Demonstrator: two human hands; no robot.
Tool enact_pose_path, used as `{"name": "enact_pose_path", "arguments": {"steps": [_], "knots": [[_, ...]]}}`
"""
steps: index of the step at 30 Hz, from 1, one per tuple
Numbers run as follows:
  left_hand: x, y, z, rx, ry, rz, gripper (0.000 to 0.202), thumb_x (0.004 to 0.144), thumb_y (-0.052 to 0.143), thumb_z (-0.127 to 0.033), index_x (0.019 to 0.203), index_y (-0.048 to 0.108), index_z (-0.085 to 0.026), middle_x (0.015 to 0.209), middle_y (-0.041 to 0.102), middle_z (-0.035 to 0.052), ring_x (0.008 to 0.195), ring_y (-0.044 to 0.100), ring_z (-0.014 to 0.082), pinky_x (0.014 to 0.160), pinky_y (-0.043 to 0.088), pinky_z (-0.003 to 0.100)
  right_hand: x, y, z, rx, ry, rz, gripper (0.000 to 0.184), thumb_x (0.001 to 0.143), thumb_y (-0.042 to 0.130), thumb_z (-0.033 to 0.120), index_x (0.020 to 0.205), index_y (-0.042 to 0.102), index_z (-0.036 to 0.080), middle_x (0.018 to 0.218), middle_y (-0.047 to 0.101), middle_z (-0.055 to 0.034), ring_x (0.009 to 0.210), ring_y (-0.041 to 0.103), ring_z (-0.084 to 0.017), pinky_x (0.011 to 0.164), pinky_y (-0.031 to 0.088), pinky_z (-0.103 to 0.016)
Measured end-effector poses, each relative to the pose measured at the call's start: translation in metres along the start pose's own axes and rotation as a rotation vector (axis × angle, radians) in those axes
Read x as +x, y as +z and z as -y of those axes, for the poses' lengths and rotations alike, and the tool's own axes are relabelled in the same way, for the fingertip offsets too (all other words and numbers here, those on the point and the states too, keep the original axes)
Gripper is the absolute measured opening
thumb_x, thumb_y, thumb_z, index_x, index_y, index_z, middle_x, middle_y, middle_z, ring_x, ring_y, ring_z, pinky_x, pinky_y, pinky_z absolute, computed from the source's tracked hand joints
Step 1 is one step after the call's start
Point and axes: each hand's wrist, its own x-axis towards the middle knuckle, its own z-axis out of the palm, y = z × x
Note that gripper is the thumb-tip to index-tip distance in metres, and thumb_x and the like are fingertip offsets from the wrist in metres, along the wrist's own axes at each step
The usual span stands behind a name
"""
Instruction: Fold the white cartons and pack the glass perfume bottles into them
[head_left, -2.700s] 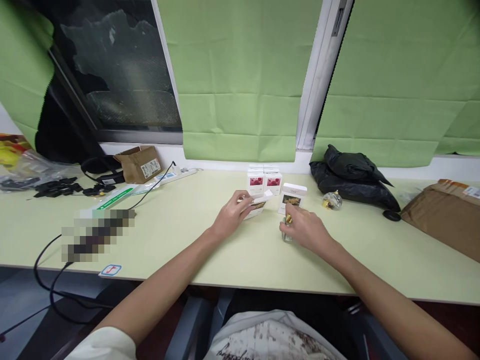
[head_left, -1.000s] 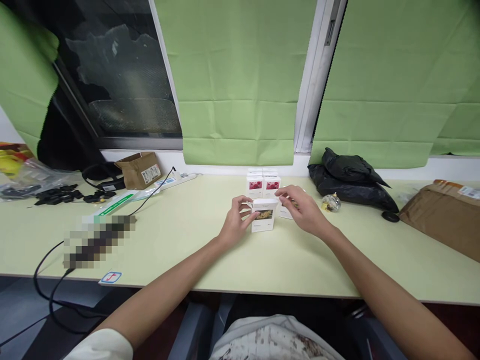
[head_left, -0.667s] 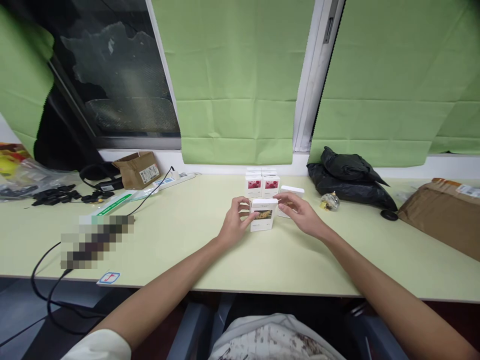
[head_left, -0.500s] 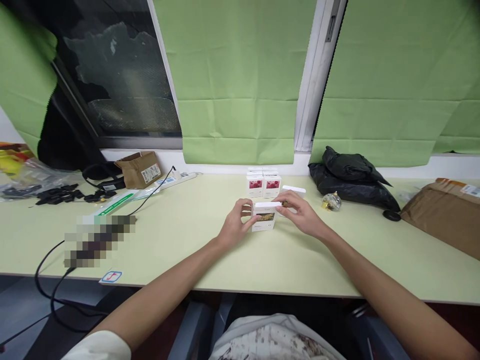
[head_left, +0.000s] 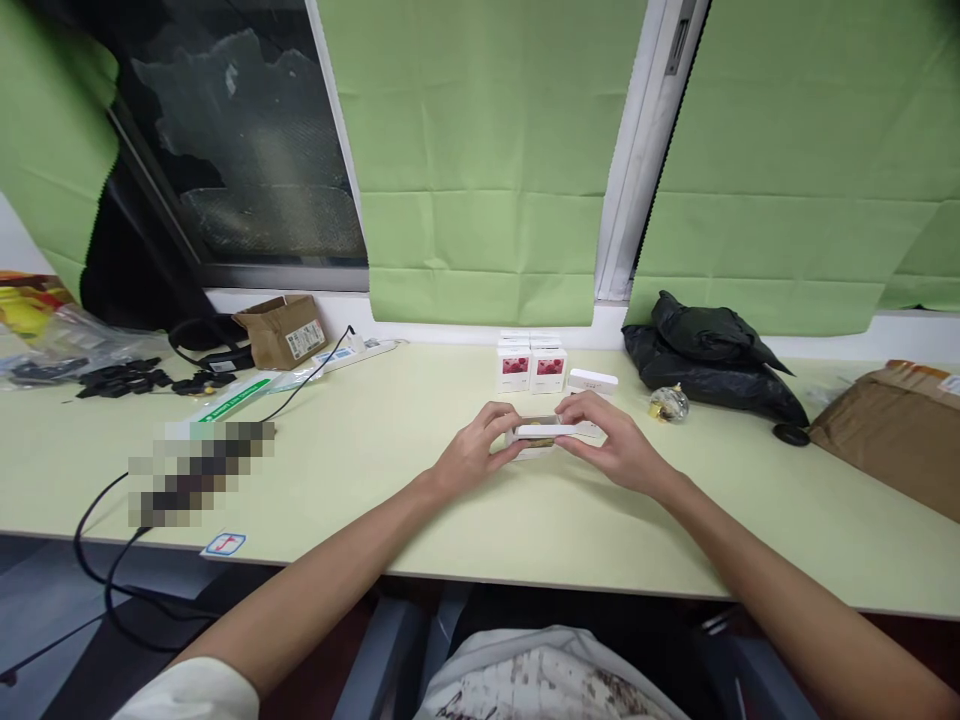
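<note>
A small white box (head_left: 541, 436) with a yellow picture sits between both hands on the pale green table (head_left: 375, 480), near the middle. My left hand (head_left: 480, 455) grips its left side with curled fingers. My right hand (head_left: 611, 445) holds its right side, fingers over the top flap. Behind it stand two white boxes with red pictures (head_left: 531, 368) and another white box (head_left: 592, 382), partly hidden by my right hand.
A black plastic bag (head_left: 705, 355) and a small glass bottle (head_left: 666, 403) lie at the right, a brown carton (head_left: 892, 430) farther right. At the left are a small cardboard box (head_left: 283, 330), black cables (head_left: 112, 378) and a power strip (head_left: 352, 350).
The small white box stood upright between my hands; now it is lower and tilted, with both hands closed round it. My right hand has left the glass bottle it held earlier.
</note>
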Motion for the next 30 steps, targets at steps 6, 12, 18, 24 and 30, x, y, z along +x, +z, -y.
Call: {"name": "enact_pose_path", "arguments": {"steps": [6,12,18,24,30], "knots": [[-0.004,0.003,0.003,-0.038,0.009,-0.031,0.033,0.098,0.068,-0.026,0.117,0.041,-0.027,0.126,0.058,0.0102,0.114,0.066,0.0202,0.084,0.062,0.036,-0.009,0.001,-0.003,0.091,0.039,-0.035,0.015,0.100,0.062,0.042,0.107,0.057,0.029,0.122,0.064,-0.0083,0.116,0.062,-0.026,0.099,0.057,-0.048],[-0.003,0.001,0.000,0.070,0.083,0.008,0.034,0.100,0.064,-0.020,0.128,0.045,-0.029,0.130,0.053,0.0108,0.114,0.066,0.0198,0.085,0.062,0.036,-0.011,0.003,-0.002,0.061,0.026,-0.006,0.013,0.102,0.060,0.038,0.111,0.066,0.032,0.121,0.060,-0.0086,0.116,0.060,-0.027,0.100,0.055,-0.048],[-0.005,0.005,0.002,0.116,0.116,-0.021,0.043,0.100,0.066,-0.024,0.136,0.044,-0.028,0.131,0.053,0.0120,0.116,0.065,0.0220,0.081,0.065,0.036,-0.013,0.001,-0.004,-0.101,0.010,0.014,0.027,0.102,0.060,0.034,0.128,0.066,0.032,0.120,0.059,-0.0100,0.114,0.061,-0.029,0.095,0.055,-0.046],[-0.005,0.007,0.000,0.117,0.111,-0.062,0.048,0.097,0.070,-0.024,0.139,0.046,-0.024,0.124,0.056,0.0125,0.113,0.066,0.0224,0.084,0.066,0.038,-0.019,0.008,-0.011,-0.144,-0.098,-0.078,0.039,0.103,0.059,0.028,0.142,0.060,0.034,0.123,0.060,-0.0108,0.113,0.062,-0.028,0.094,0.055,-0.046],[-0.002,0.004,-0.004,0.094,0.071,-0.059,0.040,0.097,0.070,-0.023,0.133,0.055,-0.024,0.123,0.056,0.0114,0.109,0.068,0.0221,0.089,0.065,0.039,-0.018,0.012,-0.007,-0.177,-0.139,-0.077,0.026,0.101,0.063,0.024,0.126,0.065,0.031,0.128,0.064,-0.0106,0.120,0.062,-0.029,0.100,0.054,-0.050]]}}
